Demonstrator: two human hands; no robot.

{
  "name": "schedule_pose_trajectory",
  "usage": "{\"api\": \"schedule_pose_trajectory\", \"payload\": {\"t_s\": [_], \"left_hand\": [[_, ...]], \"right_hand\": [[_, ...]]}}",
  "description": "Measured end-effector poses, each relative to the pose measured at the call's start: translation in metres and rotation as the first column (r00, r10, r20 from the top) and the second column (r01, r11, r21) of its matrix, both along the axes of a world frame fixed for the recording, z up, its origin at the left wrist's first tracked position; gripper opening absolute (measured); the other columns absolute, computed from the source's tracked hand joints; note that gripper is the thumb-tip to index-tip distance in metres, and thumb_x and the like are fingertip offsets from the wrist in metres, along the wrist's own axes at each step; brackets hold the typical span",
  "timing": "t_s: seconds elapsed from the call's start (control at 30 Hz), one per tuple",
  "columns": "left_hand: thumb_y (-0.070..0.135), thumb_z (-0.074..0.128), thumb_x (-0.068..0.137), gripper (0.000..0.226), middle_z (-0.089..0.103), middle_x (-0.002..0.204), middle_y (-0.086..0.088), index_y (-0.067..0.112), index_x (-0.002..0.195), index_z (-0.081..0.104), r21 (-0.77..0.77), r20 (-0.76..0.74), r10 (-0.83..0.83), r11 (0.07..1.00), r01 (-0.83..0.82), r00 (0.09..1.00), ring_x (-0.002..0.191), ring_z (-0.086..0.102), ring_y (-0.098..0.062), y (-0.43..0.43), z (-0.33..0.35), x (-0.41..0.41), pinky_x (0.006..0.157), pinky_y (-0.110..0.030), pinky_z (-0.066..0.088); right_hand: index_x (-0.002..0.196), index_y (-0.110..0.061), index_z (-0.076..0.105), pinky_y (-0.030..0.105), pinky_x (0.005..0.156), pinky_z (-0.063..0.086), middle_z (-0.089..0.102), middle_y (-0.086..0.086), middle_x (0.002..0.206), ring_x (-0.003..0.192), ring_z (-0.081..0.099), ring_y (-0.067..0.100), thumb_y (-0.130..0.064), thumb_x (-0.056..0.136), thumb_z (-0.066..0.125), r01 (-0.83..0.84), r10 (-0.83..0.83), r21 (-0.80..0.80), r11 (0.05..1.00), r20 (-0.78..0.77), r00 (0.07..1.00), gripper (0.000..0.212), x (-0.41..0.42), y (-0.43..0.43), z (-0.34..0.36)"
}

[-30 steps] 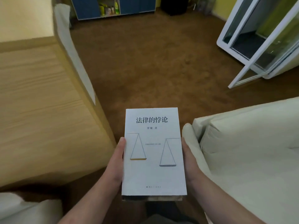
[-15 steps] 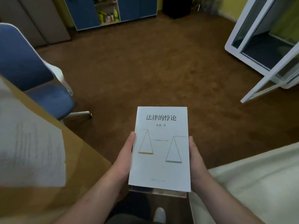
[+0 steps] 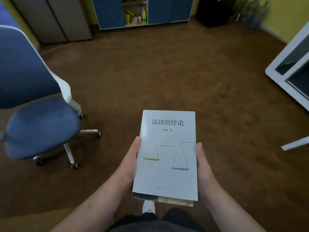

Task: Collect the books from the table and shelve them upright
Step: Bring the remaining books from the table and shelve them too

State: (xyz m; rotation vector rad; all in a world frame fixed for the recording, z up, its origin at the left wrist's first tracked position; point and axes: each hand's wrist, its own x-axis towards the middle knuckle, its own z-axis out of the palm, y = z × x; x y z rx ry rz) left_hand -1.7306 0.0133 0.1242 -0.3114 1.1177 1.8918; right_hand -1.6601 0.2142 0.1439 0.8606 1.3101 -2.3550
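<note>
Left hand (image 3: 128, 166) and right hand (image 3: 204, 171) clasp stacked books (image 3: 167, 158) by side edges, above open carpet (image 3: 167, 77)

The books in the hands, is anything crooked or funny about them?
A little. The white book sits slightly askew on a darker book beneath, whose edge pokes out at the near end. The left hand and right hand hold both flat; nothing looks damaged.

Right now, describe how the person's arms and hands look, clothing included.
Both forearms are bare; no sleeves show in view. The left hand and right hand wear no gloves, and no rings, watch or bands are visible on the parts that show. Thumbnails look short and unpainted.
</note>
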Motion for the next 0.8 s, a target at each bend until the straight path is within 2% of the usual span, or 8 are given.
{"api": "schedule_pose_trajectory", "payload": {"t_s": [0.13,0.2,0.33,0.43,0.5,0.57,0.7,0.8], "left_hand": [[0.062,0.067,0.076,0.064,0.073,0.120,-0.014,0.018,0.122,0.069,0.023,0.001,0.124,0.992,-0.124,0.992,0.102,0.073,-0.032,-0.009,0.007,-0.057,0.073,-0.039,0.060],[0.056,0.064,0.077,0.061,0.072,0.122,-0.016,0.020,0.126,0.064,0.011,0.036,0.188,0.982,-0.189,0.981,0.102,0.073,-0.035,-0.012,0.007,-0.084,0.076,-0.044,0.061],[0.053,0.055,0.081,0.050,0.072,0.123,-0.018,0.023,0.116,0.074,-0.004,0.020,0.335,0.942,-0.335,0.942,0.104,0.072,-0.038,-0.016,0.003,-0.142,0.074,-0.046,0.061],[0.055,0.051,0.085,0.048,0.070,0.126,-0.018,0.026,0.113,0.077,-0.057,0.006,0.424,0.904,-0.423,0.905,0.111,0.069,-0.039,-0.021,0.004,-0.184,0.080,-0.048,0.060],[0.054,0.050,0.087,0.052,0.067,0.130,-0.018,0.023,0.123,0.070,-0.107,0.010,0.493,0.866,-0.489,0.870,0.116,0.066,-0.041,-0.028,0.002,-0.208,0.091,-0.052,0.054],[0.055,0.046,0.089,0.052,0.069,0.128,-0.015,0.023,0.120,0.074,-0.152,0.007,0.565,0.816,-0.557,0.825,0.115,0.068,-0.039,-0.035,0.001,-0.224,0.090,-0.050,0.055],[0.053,0.052,0.088,0.049,0.075,0.116,-0.015,0.018,0.107,0.080,-0.118,-0.008,0.701,0.708,-0.697,0.713,0.100,0.075,-0.032,-0.051,0.004,-0.234,0.068,-0.038,0.062],[0.037,0.058,0.085,0.056,0.069,0.126,-0.021,0.007,0.132,0.059,-0.138,-0.133,0.808,0.558,-0.818,0.574,0.111,0.068,-0.042,-0.076,0.004,-0.234,0.082,-0.049,0.060]], "right_hand": [[0.090,-0.023,0.082,0.032,0.058,0.059,0.079,0.011,0.102,0.085,0.078,0.029,-0.054,0.105,0.026,-0.109,0.110,0.013,0.994,-0.027,0.994,0.066,-0.080,-0.001,0.004],[0.094,-0.018,0.079,0.032,0.060,0.059,0.078,0.013,0.102,0.086,0.077,0.029,-0.047,0.107,0.028,-0.195,0.197,0.075,0.978,-0.029,0.980,0.060,-0.121,-0.001,0.001],[0.125,-0.008,0.064,0.043,0.084,0.060,0.076,0.012,0.114,0.106,0.072,0.033,-0.037,0.097,0.047,-0.382,0.403,0.270,0.884,-0.025,0.915,0.044,-0.208,0.006,-0.002],[0.135,-0.009,0.056,0.052,0.103,0.051,0.073,0.010,0.122,0.115,0.068,0.031,-0.034,0.080,0.070,-0.552,0.596,0.317,0.771,-0.055,0.801,0.062,-0.276,0.012,0.004],[0.135,-0.016,0.055,0.037,0.091,0.058,0.074,0.001,0.121,0.112,0.070,0.023,-0.041,0.073,0.069,-0.643,0.708,0.356,0.678,-0.079,0.702,0.069,-0.320,0.010,0.006],[0.132,-0.022,0.057,0.025,0.080,0.058,0.076,-0.007,0.118,0.107,0.072,0.015,-0.053,0.062,0.070,-0.704,0.784,0.383,0.598,-0.099,0.612,0.077,-0.359,0.001,0.006],[0.129,-0.023,0.059,0.031,0.085,0.057,0.076,-0.005,0.118,0.107,0.073,0.017,-0.052,0.059,0.068,-0.773,0.863,0.392,0.498,-0.138,0.486,0.076,-0.419,-0.038,0.003],[0.129,-0.020,0.061,0.029,0.082,0.058,0.076,-0.005,0.118,0.107,0.073,0.019,-0.050,0.062,0.068,-0.833,0.922,0.395,0.388,-0.167,0.350,0.074,-0.452,-0.082,0.001]]}}
